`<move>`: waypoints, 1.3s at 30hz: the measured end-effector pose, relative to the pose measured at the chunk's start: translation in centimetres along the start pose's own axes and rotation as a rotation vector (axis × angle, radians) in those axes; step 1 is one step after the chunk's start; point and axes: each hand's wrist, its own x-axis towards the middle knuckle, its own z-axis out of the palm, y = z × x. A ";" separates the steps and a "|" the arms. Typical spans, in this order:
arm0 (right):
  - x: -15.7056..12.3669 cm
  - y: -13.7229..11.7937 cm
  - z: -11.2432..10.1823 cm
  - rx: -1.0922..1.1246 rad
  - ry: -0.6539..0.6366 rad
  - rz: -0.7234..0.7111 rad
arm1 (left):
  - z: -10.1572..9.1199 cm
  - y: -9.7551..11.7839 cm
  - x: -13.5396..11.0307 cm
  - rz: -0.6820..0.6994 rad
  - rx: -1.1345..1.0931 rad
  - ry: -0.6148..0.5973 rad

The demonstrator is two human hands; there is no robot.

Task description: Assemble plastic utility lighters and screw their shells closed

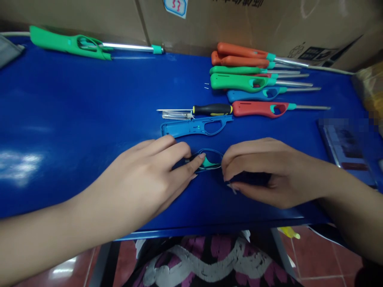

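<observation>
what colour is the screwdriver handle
The screwdriver handle is black with yellow accents, clearest in the head view.

head cam | above blue tbl (pixel 74 99), near side | looks fwd+dn | close rng

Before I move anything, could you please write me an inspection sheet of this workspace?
Surface: glossy blue table, light reflecting at left.
Job's things: blue casing with turquoise trigger, in hand; blue cover half just beyond, inner side up; screwdriver, clear plastic part and two tiny screws or pins farther back.
Clutter: group of lighters at back right; green lighter at back left; flat item at right, unclear.
Grips: left grip holds the casing; right grip pinches a small pale piece.
Cables: pale line at the rear; cord or trim, cannot tell.
Surroundings: cardboard behind; red tiled floor below.
</observation>
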 end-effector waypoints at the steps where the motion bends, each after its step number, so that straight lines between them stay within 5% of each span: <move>1: 0.0 0.0 0.0 -0.014 0.024 0.003 | 0.0 0.0 0.0 0.000 -0.001 -0.005; 6: 0.1 0.5 -0.1 -0.095 0.160 0.060 | 0.0 0.0 -0.1 0.003 0.009 -0.013; 13: -0.2 1.3 0.1 -0.354 0.035 0.070 | 0.1 0.0 -0.1 0.006 -0.010 -0.013; 28: -0.1 1.1 -0.1 -0.585 0.038 -0.123 | 0.2 0.0 -0.2 0.017 0.008 -0.031; 33: 0.4 -0.6 0.7 -0.705 0.060 0.072 | 0.3 0.0 -0.3 0.041 0.050 -0.071; 39: 0.1 -1.3 1.1 -0.830 0.059 -0.171 | 0.0 0.3 -0.1 -0.008 0.015 -0.003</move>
